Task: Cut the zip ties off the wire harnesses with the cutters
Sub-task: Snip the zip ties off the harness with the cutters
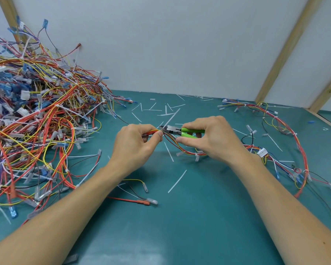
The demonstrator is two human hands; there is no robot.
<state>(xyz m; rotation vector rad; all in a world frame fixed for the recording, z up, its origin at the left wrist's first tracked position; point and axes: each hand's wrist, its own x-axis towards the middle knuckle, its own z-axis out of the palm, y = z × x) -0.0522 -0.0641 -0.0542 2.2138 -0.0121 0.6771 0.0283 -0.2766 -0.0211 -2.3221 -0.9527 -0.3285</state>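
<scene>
Left hand (pixel 137 144) curled round a bundle of red, orange and yellow wires (pixel 153 132), thumb pressed against the bundle's right end, held above the teal tabletop (pixel 199 217) at mid-scene. Right hand (pixel 211 138) gripping green-handled cutters (pixel 177 131), fingers wrapped over the handles, thumb beneath; metal nose pointing left, tip right at the pinched wires beside the left thumb. Cannot tell whether a zip tie sits between the blades. Same harness (pixel 187 152) trailing down and right under the right hand, white ties and clear terminal sleeves along it, running on to a white connector (pixel 261 151) near the right wrist. Big tangled heap of harnesses (pixel 36 115) filling the left side, blue and clear connectors throughout. Looser harness loop (pixel 287 131) spread at far right. Cut white zip tie pieces (pixel 177 181) scattered across the table, most toward the far edge. Pale wall panel (pixel 180 44) behind, wooden strut (pixel 283 54) leaning at right.
</scene>
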